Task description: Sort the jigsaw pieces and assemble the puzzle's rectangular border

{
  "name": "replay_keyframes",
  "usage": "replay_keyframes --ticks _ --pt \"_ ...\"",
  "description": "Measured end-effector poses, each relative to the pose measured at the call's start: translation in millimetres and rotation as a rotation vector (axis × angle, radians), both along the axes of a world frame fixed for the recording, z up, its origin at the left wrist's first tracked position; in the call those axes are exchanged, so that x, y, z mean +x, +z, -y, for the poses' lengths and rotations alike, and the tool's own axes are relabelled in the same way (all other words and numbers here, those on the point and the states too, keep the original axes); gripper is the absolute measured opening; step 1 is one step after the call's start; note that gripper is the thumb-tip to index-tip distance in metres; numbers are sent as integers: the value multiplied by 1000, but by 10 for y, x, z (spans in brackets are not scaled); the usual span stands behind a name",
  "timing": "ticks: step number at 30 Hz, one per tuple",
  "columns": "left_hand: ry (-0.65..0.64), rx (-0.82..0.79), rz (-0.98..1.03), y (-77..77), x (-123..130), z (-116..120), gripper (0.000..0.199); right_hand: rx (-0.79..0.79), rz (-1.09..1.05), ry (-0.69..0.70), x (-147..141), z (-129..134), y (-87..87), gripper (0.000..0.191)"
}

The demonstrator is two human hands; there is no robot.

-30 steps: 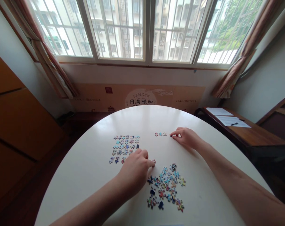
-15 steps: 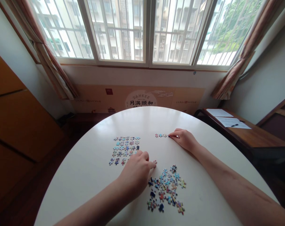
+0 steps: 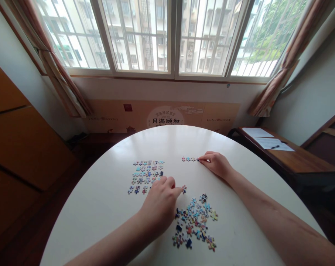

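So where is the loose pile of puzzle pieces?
In the head view, the pile lies on the near part of the white table, just right of centre, to the right of the left hand.

And here we go, straight to the tan panel (image 3: 195, 120) under the window (image 3: 175, 40), where nearly all the lettering is! Inside its pale circle (image 3: 166, 115), arched capitals spell out ZANKEE. Under that, a tiny line, far too small to read. Then the big one: four bold black characters, 月满颐和, crisp and clear! Another row sits right below, but the far edge of the tabletop (image 3: 101, 210) cuts it off. Out wide, flowing script (image 3: 103, 119) on the left and more script (image 3: 219, 120) on the right, neither legible. A dark red square (image 3: 127, 108) up top, its marks too small. Over on the side desk (image 3: 313, 160), sheets of paper (image 3: 267, 141) carry faint, unreadable lines.
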State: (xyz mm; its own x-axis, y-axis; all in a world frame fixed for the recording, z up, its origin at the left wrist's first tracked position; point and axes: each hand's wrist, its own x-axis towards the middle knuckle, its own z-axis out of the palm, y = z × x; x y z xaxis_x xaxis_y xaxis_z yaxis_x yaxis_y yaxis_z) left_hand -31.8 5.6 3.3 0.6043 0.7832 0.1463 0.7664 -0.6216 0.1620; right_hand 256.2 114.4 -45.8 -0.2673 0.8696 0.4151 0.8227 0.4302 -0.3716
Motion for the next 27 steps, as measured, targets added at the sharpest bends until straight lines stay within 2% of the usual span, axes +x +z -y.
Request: replay_keyframes --ticks 7,10,15,17,19,23,27 --pt "-7 -33 -14 -19 14 -4 31 0 -38 29 0 9 16 22" --pt "-14 -26 -16 -32 17 -4 31 -1 -82 77 -59 51 70 23" --pt "-30 -36 9 -40 17 7 50 -113 -88 347 -351 245 238 13" --pt "-22 -25 33 -24 14 15 49 -182 -60 469 -487 350 307 10" --pt "-8 5 63 2 8 21 48 -213 -25 518 -600 444 361 9" --pt "-5 41 111 45 -10 15 43 -253 53 535 -704 536 427 10" --pt "-9 37 134 57 -15 8 39 -247 136 479 -549 446 467 13"
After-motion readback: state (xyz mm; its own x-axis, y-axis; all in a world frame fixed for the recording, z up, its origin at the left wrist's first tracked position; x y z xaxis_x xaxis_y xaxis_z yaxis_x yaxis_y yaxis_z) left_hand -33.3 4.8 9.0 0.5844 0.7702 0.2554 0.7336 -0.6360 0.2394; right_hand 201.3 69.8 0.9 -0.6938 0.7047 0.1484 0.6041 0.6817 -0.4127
